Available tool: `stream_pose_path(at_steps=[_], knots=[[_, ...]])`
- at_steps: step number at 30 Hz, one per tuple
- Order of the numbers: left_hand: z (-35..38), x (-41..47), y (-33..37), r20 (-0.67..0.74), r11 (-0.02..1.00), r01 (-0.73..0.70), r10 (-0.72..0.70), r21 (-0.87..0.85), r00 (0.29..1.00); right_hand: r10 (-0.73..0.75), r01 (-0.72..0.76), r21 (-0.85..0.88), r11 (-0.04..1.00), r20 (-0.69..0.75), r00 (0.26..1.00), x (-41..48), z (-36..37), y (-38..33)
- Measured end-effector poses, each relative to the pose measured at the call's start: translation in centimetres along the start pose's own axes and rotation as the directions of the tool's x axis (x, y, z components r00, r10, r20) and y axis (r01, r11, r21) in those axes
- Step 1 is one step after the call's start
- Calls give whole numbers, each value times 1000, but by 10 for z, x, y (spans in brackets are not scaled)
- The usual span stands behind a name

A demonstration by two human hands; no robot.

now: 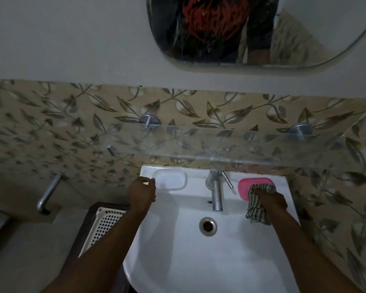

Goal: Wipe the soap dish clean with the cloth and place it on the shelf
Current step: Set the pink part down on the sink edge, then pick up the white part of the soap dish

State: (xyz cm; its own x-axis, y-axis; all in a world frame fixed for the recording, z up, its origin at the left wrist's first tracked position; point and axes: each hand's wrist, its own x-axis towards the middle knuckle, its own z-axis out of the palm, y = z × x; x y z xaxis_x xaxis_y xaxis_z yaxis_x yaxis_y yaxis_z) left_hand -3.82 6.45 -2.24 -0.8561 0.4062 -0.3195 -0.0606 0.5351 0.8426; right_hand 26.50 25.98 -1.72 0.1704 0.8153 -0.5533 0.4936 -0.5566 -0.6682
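A pink soap dish (246,186) lies on the back right ledge of the white sink (199,261). My right hand (272,200) grips a striped grey cloth (257,210) and presses it onto the pink dish's right part. On the back left ledge rests a white soap dish (171,179). My left hand (141,192) is at that dish's left end, fingers curled toward its rim; whether they grip it is unclear. Above the sink, a clear glass shelf (251,144) sticks out from the wall.
A chrome tap (216,192) stands at the sink's back middle, with the drain (208,226) below it. A white lattice basket (103,227) sits left of the sink. A metal pipe (49,192) juts from the patterned tile wall. A mirror (251,30) hangs above.
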Motion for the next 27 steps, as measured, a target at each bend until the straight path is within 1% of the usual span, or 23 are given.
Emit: stream_pose_path(at_steps=[3,4,6,10,11,13,16,19,22,27], knots=[[5,39,-24,-8,984,-26,28,179,1000,-20,21,-53,998,26,999,7,2,-5],[7,47,-30,2,976,-35,35,213,999,-22,25,-53,998,51,998,11,2,-5],[7,41,-21,57,964,-57,43,258,997,-3,11,-64,998,113,994,19,1,-3],[10,34,-10,92,955,-89,65,283,994,14,3,-104,995,159,987,30,-8,2],[11,36,-12,85,952,-95,73,289,994,18,0,-109,994,159,987,28,-11,4],[12,34,-16,66,964,-105,92,243,994,20,-7,-82,997,158,987,18,-17,11],[12,23,-23,16,961,-184,185,206,983,5,0,-43,999,131,991,-13,-23,28],[4,4,-29,3,928,-278,286,249,958,-17,17,0,1000,107,994,-46,-23,53],[-5,-21,-33,1,891,-329,346,312,938,-9,4,33,999,153,988,-76,-18,78],[-13,-62,-42,4,822,-385,423,420,906,-5,2,15,1000,193,981,-101,-8,110]])
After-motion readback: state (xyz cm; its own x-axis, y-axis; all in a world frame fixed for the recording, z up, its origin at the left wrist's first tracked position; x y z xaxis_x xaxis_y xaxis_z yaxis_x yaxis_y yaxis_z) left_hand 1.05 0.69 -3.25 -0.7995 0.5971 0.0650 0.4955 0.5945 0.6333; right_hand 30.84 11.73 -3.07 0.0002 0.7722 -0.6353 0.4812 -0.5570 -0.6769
